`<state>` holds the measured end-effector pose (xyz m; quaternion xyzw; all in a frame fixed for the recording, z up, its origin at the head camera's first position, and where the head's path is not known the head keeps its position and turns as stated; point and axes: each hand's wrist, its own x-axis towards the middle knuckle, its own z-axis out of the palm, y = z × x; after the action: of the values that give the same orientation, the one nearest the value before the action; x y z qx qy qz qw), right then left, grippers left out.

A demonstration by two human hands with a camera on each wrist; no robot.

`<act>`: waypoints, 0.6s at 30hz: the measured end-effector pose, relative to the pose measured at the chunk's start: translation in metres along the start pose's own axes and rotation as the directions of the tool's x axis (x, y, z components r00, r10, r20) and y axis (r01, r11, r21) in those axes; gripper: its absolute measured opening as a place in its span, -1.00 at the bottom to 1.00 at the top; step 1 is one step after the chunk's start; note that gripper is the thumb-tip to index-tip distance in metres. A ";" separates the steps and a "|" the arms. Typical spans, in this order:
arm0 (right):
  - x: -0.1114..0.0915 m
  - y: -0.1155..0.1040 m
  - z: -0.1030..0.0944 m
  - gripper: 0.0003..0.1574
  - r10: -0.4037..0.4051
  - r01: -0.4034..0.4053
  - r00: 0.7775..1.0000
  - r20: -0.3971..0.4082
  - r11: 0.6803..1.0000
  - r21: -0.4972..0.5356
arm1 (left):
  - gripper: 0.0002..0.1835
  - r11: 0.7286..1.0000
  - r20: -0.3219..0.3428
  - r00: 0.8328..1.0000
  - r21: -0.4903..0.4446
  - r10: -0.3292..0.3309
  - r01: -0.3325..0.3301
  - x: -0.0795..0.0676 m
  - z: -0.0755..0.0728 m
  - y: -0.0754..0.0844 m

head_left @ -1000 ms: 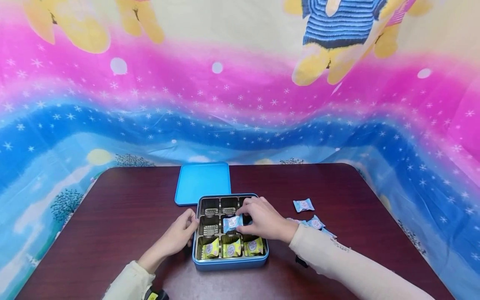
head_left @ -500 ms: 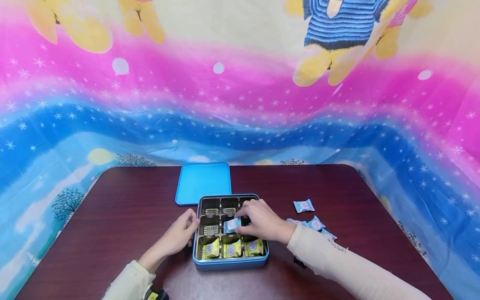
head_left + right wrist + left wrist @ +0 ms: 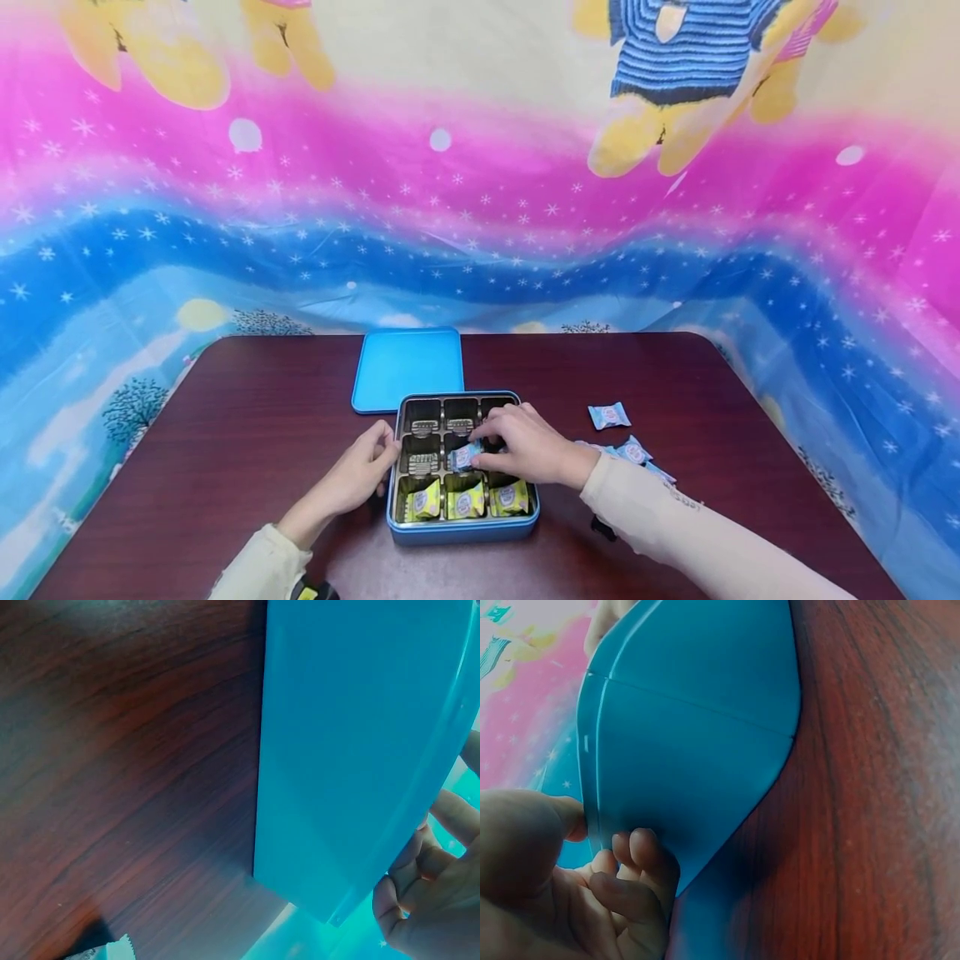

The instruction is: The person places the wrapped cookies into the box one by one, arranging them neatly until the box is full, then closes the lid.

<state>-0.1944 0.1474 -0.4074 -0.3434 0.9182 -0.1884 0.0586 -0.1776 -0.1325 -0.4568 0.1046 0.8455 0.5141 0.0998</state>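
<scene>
A blue tin box (image 3: pixel 462 531) with a gold divided insert sits on the table. Yellow-wrapped candies (image 3: pixel 466 502) fill the compartments of its near row. My right hand (image 3: pixel 528 446) reaches over the box's right side, thumb and index finger pinching the right end of a blue-wrapped candy (image 3: pixel 463 456) in the middle compartment. In the right wrist view that hand shows beyond the box's wall, its candy hidden. My left hand (image 3: pixel 360 467) holds the box's left side; in the left wrist view its thumb is at the rim and its curled fingers touch the wall (image 3: pixel 682 750).
The blue lid (image 3: pixel 408 367) lies behind the box, to its left. Right of the box are several blue-wrapped candies, one (image 3: pixel 609 415) apart from the small pile (image 3: pixel 633 451). A printed curtain (image 3: pixel 480 208) hangs round the dark wooden table (image 3: pixel 247 417).
The blue-wrapped candy has tilted and sunk slightly into the middle compartment, my right hand lowering with it. My left hand stays at the box's left side.
</scene>
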 end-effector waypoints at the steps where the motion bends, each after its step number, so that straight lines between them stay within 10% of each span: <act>1: 0.000 0.001 0.000 -0.58 0.002 -0.002 1.000 0.000 1.000 0.009 | -0.84 1.000 0.003 1.000 -0.001 0.001 -0.001 0.000 0.000 0.000; 18: -0.012 0.008 -0.013 -0.61 -0.004 0.011 0.995 -0.102 0.997 0.073 | -0.84 1.000 0.025 1.000 -0.003 0.009 -0.009 0.001 -0.001 -0.001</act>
<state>-0.1933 0.1650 -0.3992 -0.3344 0.9112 -0.2396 0.0239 -0.1788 -0.1338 -0.4569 0.1147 0.8429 0.5144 0.1084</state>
